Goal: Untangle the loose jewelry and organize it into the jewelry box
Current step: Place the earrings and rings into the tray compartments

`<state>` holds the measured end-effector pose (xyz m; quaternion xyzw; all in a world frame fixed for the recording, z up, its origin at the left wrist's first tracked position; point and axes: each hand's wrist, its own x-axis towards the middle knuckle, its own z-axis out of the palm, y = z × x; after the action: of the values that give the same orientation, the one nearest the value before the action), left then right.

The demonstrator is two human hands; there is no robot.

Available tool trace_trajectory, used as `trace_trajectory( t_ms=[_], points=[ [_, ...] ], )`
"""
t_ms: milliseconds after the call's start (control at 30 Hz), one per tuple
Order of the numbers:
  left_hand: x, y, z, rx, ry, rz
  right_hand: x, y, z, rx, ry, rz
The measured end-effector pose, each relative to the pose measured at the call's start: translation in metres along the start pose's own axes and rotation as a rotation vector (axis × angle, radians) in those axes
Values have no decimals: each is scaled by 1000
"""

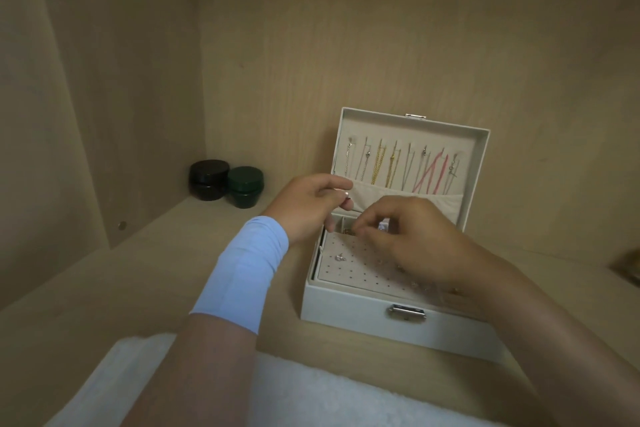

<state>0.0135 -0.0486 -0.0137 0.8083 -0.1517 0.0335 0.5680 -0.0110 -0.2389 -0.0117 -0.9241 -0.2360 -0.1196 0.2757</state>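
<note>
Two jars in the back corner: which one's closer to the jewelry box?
The dark green jar: it stands right of the black jar, on the side toward the jewelry box; the black one is nearer the side wall.

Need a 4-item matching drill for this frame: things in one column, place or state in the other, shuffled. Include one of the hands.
Column one
1. black jar
2. pink cord
3. metal latch
4. left hand

Column two
A. on the front wall of the jewelry box
B. on the shelf, just left of the green jar
C. pinching a small pearl-like piece
D. hanging inside the open lid

Pairs: 1-B, 2-D, 3-A, 4-C
</note>
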Motion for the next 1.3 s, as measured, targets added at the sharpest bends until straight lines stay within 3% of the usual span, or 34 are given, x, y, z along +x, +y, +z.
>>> trace_trajectory(
  t_ms=[133, 300, 800, 1133, 1300],
  points=[
    [0, 6, 12, -50, 1, 21, -1, 9, -18, 79, 160, -4],
    [-6, 21, 34, -139, -3, -14, -7, 11, -28, 135, 242, -56],
    [-5, 27, 54, -213, 13, -49, -10, 29, -33, 316, 279, -34],
    [-6, 23, 52, -105, 32, -22, -9, 32, -21, 316, 342, -7],
    [-1, 10, 49, 200, 56, 73, -10, 38, -27, 120, 204, 39]
  ],
)
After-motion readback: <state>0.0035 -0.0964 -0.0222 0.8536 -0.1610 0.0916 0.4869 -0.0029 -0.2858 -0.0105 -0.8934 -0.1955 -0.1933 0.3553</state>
